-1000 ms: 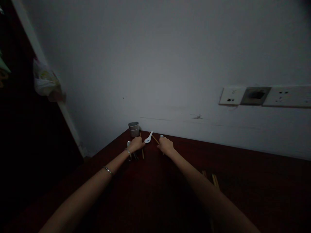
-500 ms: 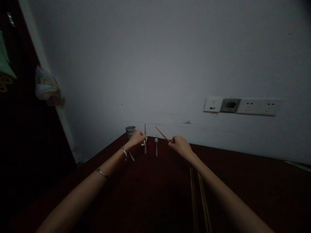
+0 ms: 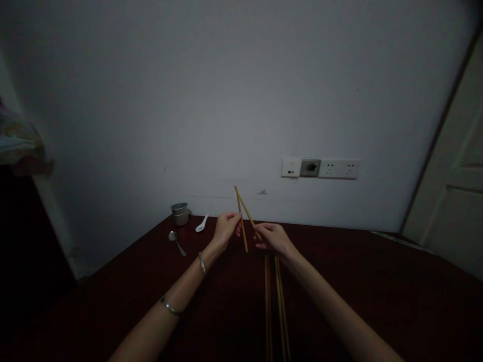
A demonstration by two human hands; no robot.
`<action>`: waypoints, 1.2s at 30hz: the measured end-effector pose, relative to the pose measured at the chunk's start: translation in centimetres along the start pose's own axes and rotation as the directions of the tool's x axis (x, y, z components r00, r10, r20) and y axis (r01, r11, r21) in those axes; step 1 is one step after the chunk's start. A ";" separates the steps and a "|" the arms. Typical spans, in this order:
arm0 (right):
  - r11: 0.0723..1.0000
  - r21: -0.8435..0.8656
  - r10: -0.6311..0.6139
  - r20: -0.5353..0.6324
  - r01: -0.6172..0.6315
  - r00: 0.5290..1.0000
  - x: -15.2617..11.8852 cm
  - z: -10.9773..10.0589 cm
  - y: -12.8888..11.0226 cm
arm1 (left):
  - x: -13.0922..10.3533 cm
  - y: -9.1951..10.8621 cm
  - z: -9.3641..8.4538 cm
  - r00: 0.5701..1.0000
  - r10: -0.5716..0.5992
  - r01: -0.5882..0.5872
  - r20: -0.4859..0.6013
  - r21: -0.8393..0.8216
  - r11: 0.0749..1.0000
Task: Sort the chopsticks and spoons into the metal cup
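My left hand (image 3: 228, 226) is closed in a pinch on a wooden chopstick (image 3: 243, 235), which tilts up toward the wall. A second chopstick (image 3: 246, 208) slants up and left from the closed fingers of my right hand (image 3: 272, 236). The upper ends of the two sticks cross or meet, as seen from here; whether they touch I cannot tell. Below my right hand several more chopsticks (image 3: 267, 306) lie lengthwise on the dark red table (image 3: 226, 311), in two groups. Left of my left hand are a white spoon (image 3: 202, 224) and a metal spoon (image 3: 177, 242).
A metal cup (image 3: 180, 215) stands at the table's back left corner, by the wall. Sockets and switches (image 3: 320, 168) sit on the wall to the right. A pale door (image 3: 453, 176) is at far right, and a plastic bag (image 3: 18, 141) hangs at far left.
The view has turned right. My hands have come closer together, bringing the two chopsticks' upper ends together. The white spoon, earlier partly behind my left hand, now shows whole.
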State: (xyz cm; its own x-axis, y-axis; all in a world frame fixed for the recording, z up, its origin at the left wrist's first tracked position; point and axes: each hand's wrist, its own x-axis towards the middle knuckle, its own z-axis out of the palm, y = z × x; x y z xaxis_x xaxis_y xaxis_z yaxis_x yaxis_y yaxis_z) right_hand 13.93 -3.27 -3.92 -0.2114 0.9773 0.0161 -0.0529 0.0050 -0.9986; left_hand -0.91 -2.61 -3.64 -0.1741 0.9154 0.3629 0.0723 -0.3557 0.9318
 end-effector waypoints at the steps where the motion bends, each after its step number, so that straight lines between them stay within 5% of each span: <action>1: 1.000 0.021 0.011 0.006 -0.011 1.000 -0.2 -0.4 0.1 | -0.2 -0.1 0.7 1.000 -0.005 0.005 -0.006 -0.036 0.999; 8: 0.994 0.104 0.005 0.077 -0.013 0.997 -2.1 -3.0 0.5 | -1.6 -0.6 4.3 0.995 -0.101 0.102 0.015 -0.217 0.971; 17: 0.990 0.129 0.043 0.097 -0.055 0.994 -3.6 -5.2 1.0 | -2.5 -1.6 7.1 0.995 -0.098 0.101 0.023 -0.230 0.968; 26: 0.983 0.152 0.079 0.125 -0.098 0.989 -3.8 -6.3 1.5 | -3.0 -2.7 8.3 0.997 -0.070 0.059 -0.038 -0.226 0.972; 31: 0.988 0.106 0.099 0.088 -0.108 0.991 -3.4 -6.6 1.1 | -2.8 -2.9 8.3 0.997 -0.070 0.073 0.019 -0.215 0.974; 34: 0.996 0.011 0.091 0.116 -0.093 0.989 -3.0 -7.5 0.0 | -2.3 -2.1 7.4 0.996 -0.066 0.071 0.053 -0.081 0.994; 36: 0.992 -0.093 0.095 0.164 -0.080 0.982 -2.7 -8.5 -1.3 | -1.8 -0.8 6.5 0.999 0.039 -0.039 -0.003 0.093 0.995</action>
State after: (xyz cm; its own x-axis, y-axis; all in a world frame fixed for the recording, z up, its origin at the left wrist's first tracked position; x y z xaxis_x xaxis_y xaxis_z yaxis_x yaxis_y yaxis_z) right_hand 22.83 -4.16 -3.15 -0.3723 0.9255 -0.0704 0.0550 -0.0537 -0.9970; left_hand 5.68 -2.75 -5.10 -0.1737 0.9003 0.3990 0.1703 -0.3716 0.9126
